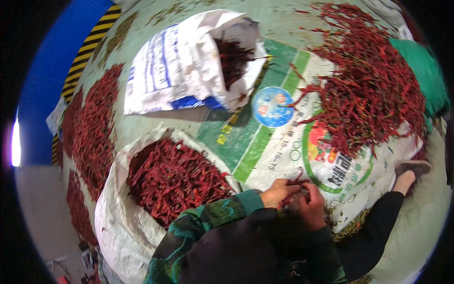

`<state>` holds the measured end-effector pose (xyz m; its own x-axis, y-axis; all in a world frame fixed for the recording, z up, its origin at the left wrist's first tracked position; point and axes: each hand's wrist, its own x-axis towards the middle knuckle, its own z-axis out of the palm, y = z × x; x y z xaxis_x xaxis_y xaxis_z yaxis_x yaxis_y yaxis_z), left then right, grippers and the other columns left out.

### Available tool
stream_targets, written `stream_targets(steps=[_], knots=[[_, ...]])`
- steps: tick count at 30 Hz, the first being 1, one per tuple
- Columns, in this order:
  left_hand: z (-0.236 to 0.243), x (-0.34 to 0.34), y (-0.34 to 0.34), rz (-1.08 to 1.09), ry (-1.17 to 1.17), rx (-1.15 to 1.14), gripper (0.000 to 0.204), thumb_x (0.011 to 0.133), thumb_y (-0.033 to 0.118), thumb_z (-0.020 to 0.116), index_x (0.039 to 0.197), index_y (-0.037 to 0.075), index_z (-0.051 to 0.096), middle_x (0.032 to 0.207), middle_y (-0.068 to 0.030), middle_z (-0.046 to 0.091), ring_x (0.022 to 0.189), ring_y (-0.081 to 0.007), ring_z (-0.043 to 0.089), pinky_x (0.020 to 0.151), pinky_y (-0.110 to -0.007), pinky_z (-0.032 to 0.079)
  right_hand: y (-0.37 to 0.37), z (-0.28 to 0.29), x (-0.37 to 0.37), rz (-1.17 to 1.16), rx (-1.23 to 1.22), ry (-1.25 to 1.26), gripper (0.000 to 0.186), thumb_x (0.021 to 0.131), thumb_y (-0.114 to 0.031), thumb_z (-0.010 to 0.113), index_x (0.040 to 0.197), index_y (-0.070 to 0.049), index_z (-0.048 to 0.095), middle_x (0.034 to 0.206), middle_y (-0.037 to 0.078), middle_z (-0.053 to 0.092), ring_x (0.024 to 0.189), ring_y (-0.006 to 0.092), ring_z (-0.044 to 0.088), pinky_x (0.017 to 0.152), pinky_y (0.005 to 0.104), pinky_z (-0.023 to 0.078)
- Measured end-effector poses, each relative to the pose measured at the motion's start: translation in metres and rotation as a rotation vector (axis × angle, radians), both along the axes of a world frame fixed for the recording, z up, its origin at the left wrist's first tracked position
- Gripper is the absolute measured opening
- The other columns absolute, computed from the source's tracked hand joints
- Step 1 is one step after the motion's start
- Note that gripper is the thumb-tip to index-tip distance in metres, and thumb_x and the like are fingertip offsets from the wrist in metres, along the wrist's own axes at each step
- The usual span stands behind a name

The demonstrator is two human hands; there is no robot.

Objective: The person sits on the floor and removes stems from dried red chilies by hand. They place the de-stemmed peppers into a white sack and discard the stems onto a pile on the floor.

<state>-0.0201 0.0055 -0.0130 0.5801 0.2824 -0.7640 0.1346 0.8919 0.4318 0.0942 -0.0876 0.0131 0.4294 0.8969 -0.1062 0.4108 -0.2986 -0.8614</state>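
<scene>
Close together in front of my lap, my left hand and my right hand both have their fingers closed around dried red chili peppers. A curled pepper sticks up between the two hands, and a few more show red beneath the left fingers. How many peppers each hand holds is hidden. Under and beyond the hands lies a flattened white and green printed sack. A large heap of long dried red chilies covers its far right part. By my left forearm stands an open white sack filled with red chilies.
Farther off, another white sack with blue print lies on its side, dark red chilies in its mouth. More chilies spread along the left floor, near a yellow-black striped edge. Greenish scraps lie beside my leg. Green cloth is at far right.
</scene>
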Motion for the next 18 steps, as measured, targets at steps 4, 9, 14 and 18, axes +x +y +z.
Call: stream_targets(steps=[4,9,14,18], knots=[[0.020,-0.008,0.005,0.094,-0.033,0.040,0.016,0.086,0.010,0.059,0.097,-0.002,0.059,0.062,-0.0019,0.051,0.046,-0.0098,0.046,0.041,-0.024,0.037,-0.003,0.008,0.000,0.013,-0.007,-0.099,0.009,0.080,-0.004,0.056,0.088,-0.002,0.056,0.078,0.018,0.059,0.072,0.0343,0.059,0.063,0.0385,0.046],[0.051,-0.080,0.072,0.155,-0.208,0.053,0.012,0.087,0.014,0.057,0.090,0.003,0.057,0.065,-0.0004,0.049,0.053,-0.0071,0.044,0.046,-0.024,0.037,-0.013,0.017,0.020,0.021,-0.063,0.070,0.011,0.081,-0.009,0.058,0.083,0.002,0.055,0.072,0.015,0.056,0.067,0.0232,0.056,0.062,0.0338,0.044],[0.112,-0.226,0.124,-0.114,0.781,1.150,0.030,0.084,0.009,0.056,0.112,-0.001,0.056,0.094,-0.0100,0.063,0.085,-0.0191,0.061,0.073,-0.029,0.049,-0.053,-0.021,0.043,0.159,-0.111,-0.192,0.012,0.075,-0.004,0.052,0.085,-0.001,0.057,0.082,0.018,0.053,0.080,0.0368,0.051,0.069,0.0457,0.042],[0.126,-0.371,0.129,-1.005,1.439,1.178,0.055,0.072,0.008,0.057,0.124,-0.003,0.044,0.123,-0.0269,0.045,0.109,-0.0418,0.046,0.090,-0.045,0.041,-0.034,-0.014,0.051,0.027,-0.020,-0.187,0.006,0.076,-0.005,0.057,0.080,-0.002,0.057,0.076,0.018,0.053,0.073,0.0361,0.053,0.065,0.0421,0.043]])
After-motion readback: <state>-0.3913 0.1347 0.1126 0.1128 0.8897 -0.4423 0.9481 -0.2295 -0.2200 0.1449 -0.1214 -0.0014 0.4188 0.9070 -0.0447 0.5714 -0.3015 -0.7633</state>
